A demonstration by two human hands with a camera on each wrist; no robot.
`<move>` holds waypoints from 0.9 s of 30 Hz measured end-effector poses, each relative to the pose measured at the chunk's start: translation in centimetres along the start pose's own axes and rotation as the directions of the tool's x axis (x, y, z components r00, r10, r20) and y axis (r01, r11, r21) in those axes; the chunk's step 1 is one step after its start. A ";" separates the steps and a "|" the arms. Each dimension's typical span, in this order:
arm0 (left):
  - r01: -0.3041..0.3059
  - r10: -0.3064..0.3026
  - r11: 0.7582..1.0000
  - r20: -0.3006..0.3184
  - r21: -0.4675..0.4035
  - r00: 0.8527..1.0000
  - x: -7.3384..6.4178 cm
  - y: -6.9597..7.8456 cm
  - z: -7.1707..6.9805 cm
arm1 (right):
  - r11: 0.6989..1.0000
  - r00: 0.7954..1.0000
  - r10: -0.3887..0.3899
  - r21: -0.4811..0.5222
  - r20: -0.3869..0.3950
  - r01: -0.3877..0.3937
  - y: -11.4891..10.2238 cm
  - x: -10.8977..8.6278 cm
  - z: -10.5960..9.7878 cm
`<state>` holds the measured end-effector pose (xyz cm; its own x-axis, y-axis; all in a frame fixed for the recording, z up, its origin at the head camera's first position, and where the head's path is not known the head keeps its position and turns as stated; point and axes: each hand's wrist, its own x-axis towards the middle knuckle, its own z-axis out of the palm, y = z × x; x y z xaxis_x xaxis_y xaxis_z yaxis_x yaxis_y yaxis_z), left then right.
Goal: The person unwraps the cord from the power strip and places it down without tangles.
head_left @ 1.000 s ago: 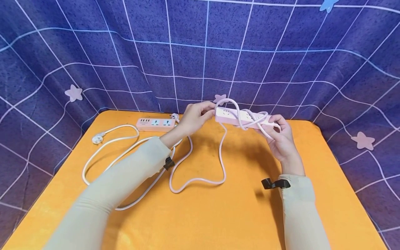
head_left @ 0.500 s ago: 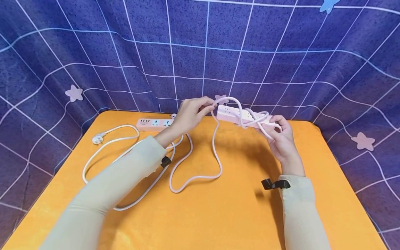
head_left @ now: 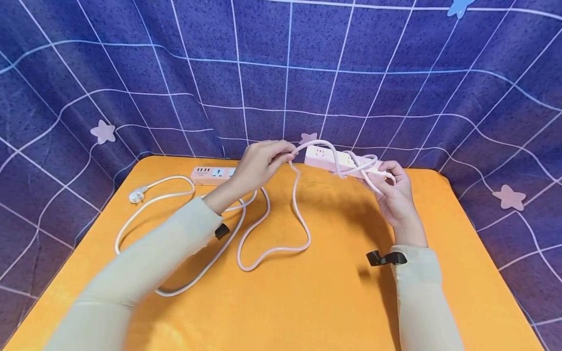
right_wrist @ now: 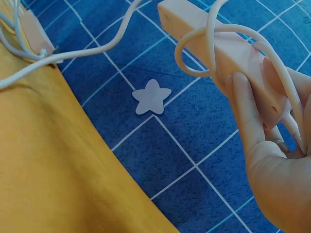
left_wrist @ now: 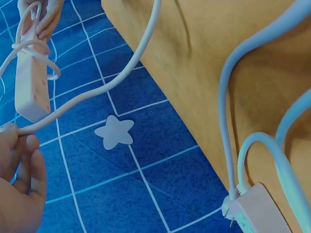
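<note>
My right hand (head_left: 393,195) grips one end of a pink power strip (head_left: 322,158), raised above the far part of the table. Loops of its pale cord (right_wrist: 210,43) wrap around the strip's body. Between thumb and fingers, my left hand (head_left: 259,165) pinches the same cord (left_wrist: 73,101) just left of the strip's free end. From those fingertips the cord drops to the table in a long bend. A second pink power strip (head_left: 206,175) lies at the back left, partly covered by the left hand in the head view.
A white plug (head_left: 137,195) on a white cord (head_left: 153,199) lies at the table's left. The orange-covered table (head_left: 342,302) ends at a blue gridded curtain (head_left: 263,83) with star shapes. Black straps (head_left: 387,258) sit at both wrists.
My left hand has moved left, drawing the pinched cord away from the strip's end and widening its loop. The right hand stays nearly still; the hanging cord has shifted left.
</note>
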<state>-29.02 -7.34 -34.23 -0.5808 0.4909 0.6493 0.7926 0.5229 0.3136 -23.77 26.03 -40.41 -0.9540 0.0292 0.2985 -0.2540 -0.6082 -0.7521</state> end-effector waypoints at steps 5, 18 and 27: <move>-0.044 0.044 0.999 0.005 0.002 0.999 -0.6 0.2 -0.6 | 1.000 1.000 -0.001 0.003 -0.006 0.001 0.0 0.0 0.1; -0.135 0.132 0.990 0.088 0.038 0.987 -3.1 0.5 -1.6 | 1.000 1.000 -0.005 0.003 -0.017 0.005 -0.1 0.1 0.1; -0.170 0.161 0.984 0.143 0.051 0.977 -4.8 -0.6 -1.1 | 1.000 1.000 -0.018 0.012 -0.012 0.019 0.0 0.0 0.2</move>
<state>-26.51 -10.73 -36.75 -0.4658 0.6633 0.5857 0.8694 0.4664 0.1632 -23.77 25.87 -40.28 -0.9509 0.0500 0.3053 -0.2697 -0.6174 -0.7390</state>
